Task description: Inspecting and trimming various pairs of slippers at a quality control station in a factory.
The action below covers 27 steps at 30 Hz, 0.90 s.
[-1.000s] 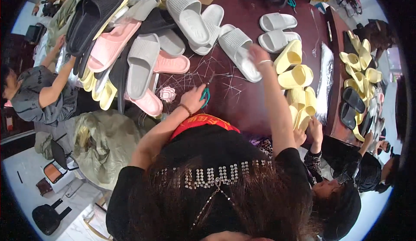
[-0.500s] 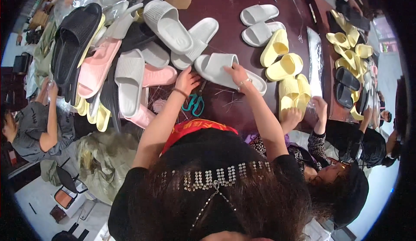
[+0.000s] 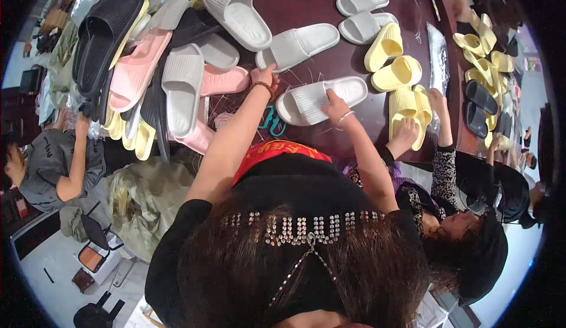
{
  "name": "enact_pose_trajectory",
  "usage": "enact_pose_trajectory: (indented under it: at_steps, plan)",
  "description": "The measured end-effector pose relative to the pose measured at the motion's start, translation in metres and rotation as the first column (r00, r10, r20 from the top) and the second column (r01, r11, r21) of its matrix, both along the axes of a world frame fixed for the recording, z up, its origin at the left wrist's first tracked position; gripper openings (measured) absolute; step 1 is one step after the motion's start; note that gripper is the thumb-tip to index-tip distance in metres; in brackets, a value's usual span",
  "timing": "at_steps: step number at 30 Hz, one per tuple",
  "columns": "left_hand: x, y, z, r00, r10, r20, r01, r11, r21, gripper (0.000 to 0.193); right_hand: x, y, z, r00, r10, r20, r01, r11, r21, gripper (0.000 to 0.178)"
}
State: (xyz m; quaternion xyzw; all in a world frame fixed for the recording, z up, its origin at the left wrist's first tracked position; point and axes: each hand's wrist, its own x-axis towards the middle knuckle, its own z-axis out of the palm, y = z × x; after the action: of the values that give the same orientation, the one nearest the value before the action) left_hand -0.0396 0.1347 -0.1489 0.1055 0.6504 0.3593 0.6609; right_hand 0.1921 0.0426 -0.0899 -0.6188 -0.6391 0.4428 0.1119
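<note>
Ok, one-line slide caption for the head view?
Right hand presses a grey slide sandal on the dark table; left hand rests beside another grey sandal, scissors nearby.

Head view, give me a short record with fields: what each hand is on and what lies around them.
left hand: at the heel end of a grey slide sandal
right hand: pressed on a second grey slide sandal lying across the table
table: dark maroon
between the arms: teal scissors
left side: pile of black, pink and grey slides
right side: yellow slides

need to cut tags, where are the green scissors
In the head view the green scissors lie on the dark table, between the left hand and right hand.
</note>
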Motion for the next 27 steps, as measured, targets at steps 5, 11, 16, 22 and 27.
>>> enact_pose_trajectory:
  at_steps: [5, 11, 16, 22, 27]
  plan:
    - [-0.002, 0.001, 0.008, 0.987, -0.077, -0.141, 0.105, 0.974, 0.199, 0.024, -0.013, -0.001, 0.0, 0.984, -0.17, 0.05, 0.16, 0.975, 0.154, 0.054]
    - [-0.02, -0.022, 0.039, 0.998, -0.065, 0.008, 0.056, 0.91, 0.412, 0.024, -0.005, -0.003, 0.029, 0.956, -0.271, -0.116, 0.287, 0.945, 0.154, 0.077]
    - [-0.027, -0.047, 0.069, 0.98, -0.186, -0.074, 0.198, 0.858, 0.474, 0.021, -0.01, -0.008, 0.048, 0.888, -0.222, -0.403, 0.294, 0.948, 0.124, 0.087]
    - [-0.022, -0.058, 0.097, 0.93, -0.227, -0.289, 0.356, 0.752, 0.555, 0.024, -0.031, -0.002, 0.053, 0.665, -0.336, -0.667, 0.302, 0.938, -0.171, 0.081]
    - [-0.025, -0.053, 0.102, 0.888, -0.199, -0.416, 0.438, 0.643, 0.629, 0.029, -0.052, 0.003, 0.059, 0.572, -0.445, -0.689, 0.393, 0.886, -0.245, 0.074]
